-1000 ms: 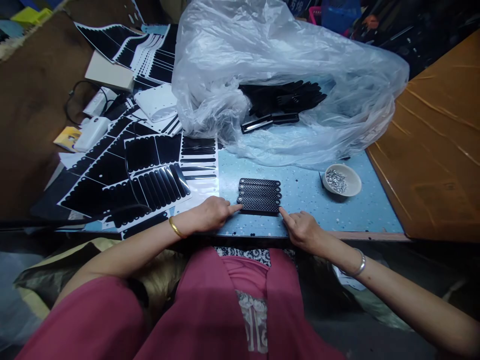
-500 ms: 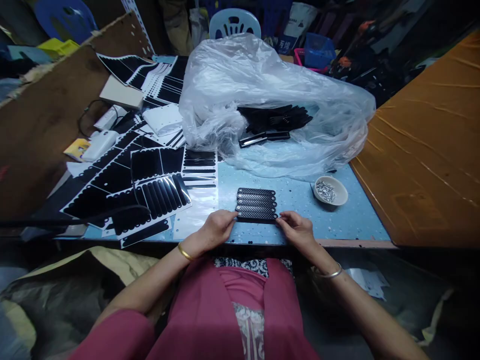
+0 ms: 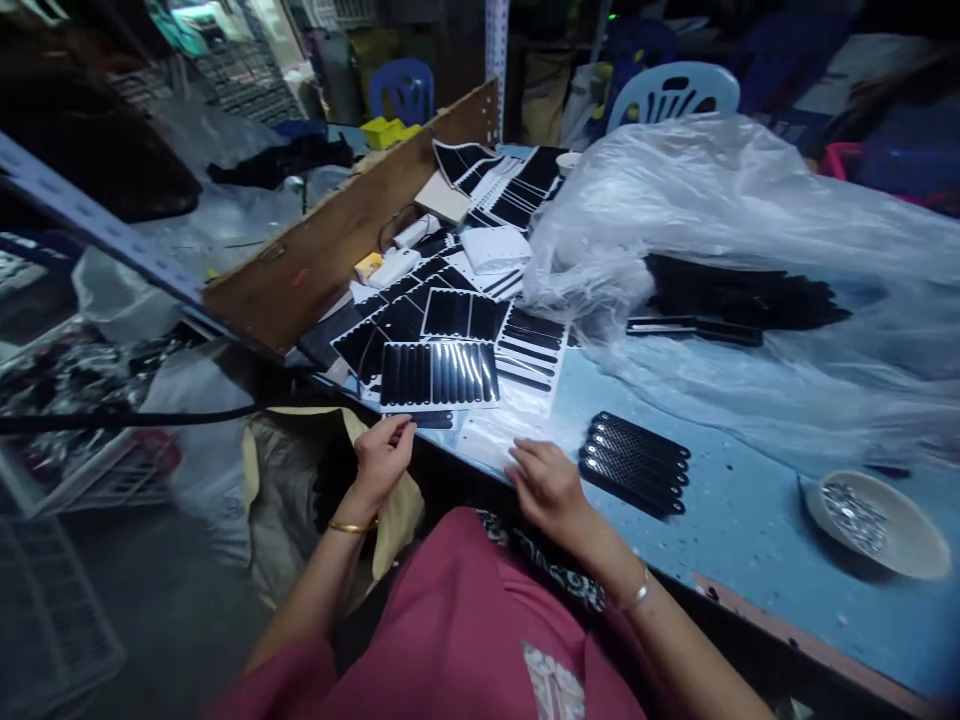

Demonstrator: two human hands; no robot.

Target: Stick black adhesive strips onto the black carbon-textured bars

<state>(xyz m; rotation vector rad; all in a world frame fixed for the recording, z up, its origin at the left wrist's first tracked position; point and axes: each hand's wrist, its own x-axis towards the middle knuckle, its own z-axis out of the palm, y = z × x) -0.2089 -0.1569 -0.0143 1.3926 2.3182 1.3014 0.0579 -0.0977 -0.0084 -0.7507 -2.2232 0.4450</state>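
Observation:
My left hand (image 3: 381,458) pinches the near edge of a sheet of black oblong stickers (image 3: 439,373) at the table's front edge. On a white backing sheet (image 3: 491,440) beside it rests my right hand (image 3: 547,485), fingers spread loosely and holding nothing. A tight row of several black textured strips (image 3: 634,462) lies on the blue table (image 3: 735,515), just right of my right hand and untouched. More black sticker sheets (image 3: 457,312) are spread behind the one I hold.
A large clear plastic bag (image 3: 750,200) with black parts (image 3: 742,295) inside covers the back right. A small bowl of metal pieces (image 3: 874,522) stands at the right. A wooden board (image 3: 352,240) borders the table's left side. Plastic chairs (image 3: 671,92) stand behind.
My view has swung left. Both hands have let go of the ends of the black strips; the left hand now grips the sticker sheet's edge and the right rests left of the strips.

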